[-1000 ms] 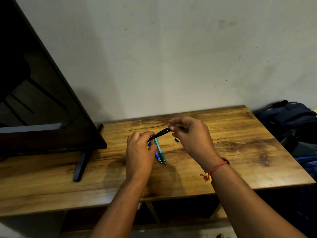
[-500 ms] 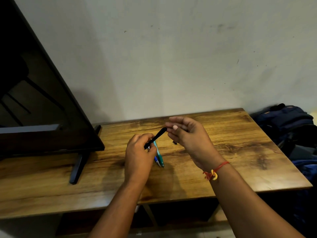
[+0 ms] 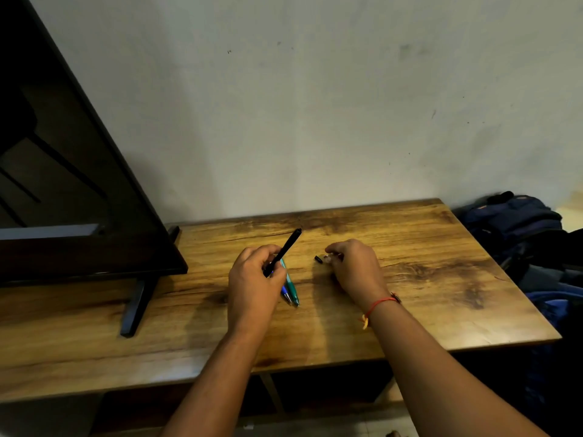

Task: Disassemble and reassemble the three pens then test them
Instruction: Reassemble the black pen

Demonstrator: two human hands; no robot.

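Seen from the head view, the left hand (image 3: 252,279) pinches the black pen barrel (image 3: 285,249) near its lower end between thumb and curled fingers (image 3: 255,252). The barrel's open end tilts up and away from the television (image 3: 79,200), seemingly kept ready for a part. The right hand (image 3: 353,266) rests low on the bench (image 3: 441,294), farther from the television, its fingertips curled at a small black piece (image 3: 318,259); whether they grip it I cannot tell. The green pen (image 3: 290,285) and blue pen (image 3: 286,293) lie side by side beneath the left hand, on its side away from the television, apparently parked whole until their turn.
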